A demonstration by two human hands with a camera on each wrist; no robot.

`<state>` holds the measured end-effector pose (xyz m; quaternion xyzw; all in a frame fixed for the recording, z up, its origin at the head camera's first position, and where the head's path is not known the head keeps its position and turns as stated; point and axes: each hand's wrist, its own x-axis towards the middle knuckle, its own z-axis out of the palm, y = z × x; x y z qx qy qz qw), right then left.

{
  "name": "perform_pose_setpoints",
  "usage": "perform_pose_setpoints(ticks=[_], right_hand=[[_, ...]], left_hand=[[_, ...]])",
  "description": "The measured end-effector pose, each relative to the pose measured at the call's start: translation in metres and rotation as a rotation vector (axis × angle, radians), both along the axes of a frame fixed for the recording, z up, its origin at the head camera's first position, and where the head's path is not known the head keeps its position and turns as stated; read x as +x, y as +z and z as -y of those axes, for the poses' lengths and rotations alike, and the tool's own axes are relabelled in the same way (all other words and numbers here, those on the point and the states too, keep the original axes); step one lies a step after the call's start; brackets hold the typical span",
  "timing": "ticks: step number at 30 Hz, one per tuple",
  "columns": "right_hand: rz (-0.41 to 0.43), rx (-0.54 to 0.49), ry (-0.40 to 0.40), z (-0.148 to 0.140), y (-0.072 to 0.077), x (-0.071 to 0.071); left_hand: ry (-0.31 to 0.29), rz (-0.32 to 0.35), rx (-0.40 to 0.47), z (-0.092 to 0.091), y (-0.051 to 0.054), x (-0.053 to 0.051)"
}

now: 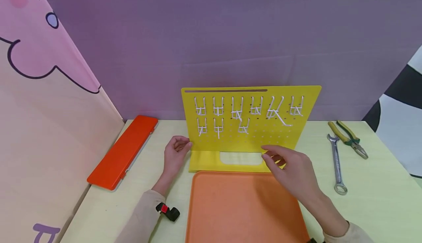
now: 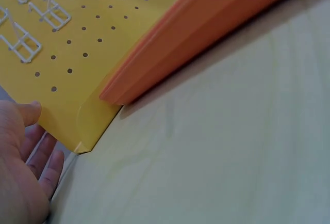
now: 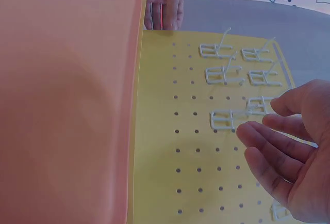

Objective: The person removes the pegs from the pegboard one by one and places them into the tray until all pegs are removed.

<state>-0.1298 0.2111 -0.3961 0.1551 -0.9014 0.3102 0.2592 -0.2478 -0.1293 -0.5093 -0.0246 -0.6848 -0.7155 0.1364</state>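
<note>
The left arm [image 1: 140, 219] reaches forward in a pale sleeve that leaves the wrist [image 1: 163, 182] bare. The left hand [image 1: 177, 153] holds a light grip, its thumb [image 2: 31, 113] opposed to gently bent fingers [image 2: 42, 157]. The right arm [image 1: 343, 230] angles inward from the lower right, its pale cuff stopping short of the bare right wrist [image 1: 319, 201]. The right hand [image 1: 291, 166] grasps nothing; its fingers [image 3: 281, 157] curve loosely, with a gap between them and the thumb.

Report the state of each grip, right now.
Left-hand grip: closed, pinching the left edge of the flat yellow perforated pegboard.
Right-hand grip: open, fingers loosely curved, holding nothing.
</note>
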Motion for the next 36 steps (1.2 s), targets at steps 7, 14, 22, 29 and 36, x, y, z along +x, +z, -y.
perform_pose_setpoints(ticks=[7,14,22,29,36], right_hand=[[0.014,-0.115,0.027,0.015,0.000,-0.012],[0.101,-0.269,0.003,0.029,-0.004,-0.029],[0.296,-0.532,0.103,0.041,-0.001,-0.045],[0.359,-0.644,0.171,0.041,-0.010,-0.057],[0.325,-0.690,0.176,0.039,-0.022,-0.066]], left_hand=[[0.040,0.004,-0.034,-0.004,0.000,-0.003],[0.069,0.010,-0.045,-0.006,-0.001,-0.005],[0.080,0.023,-0.056,-0.005,-0.002,-0.006],[0.080,0.026,-0.070,-0.005,-0.001,-0.004],[0.078,0.015,-0.078,-0.005,0.000,-0.004]])
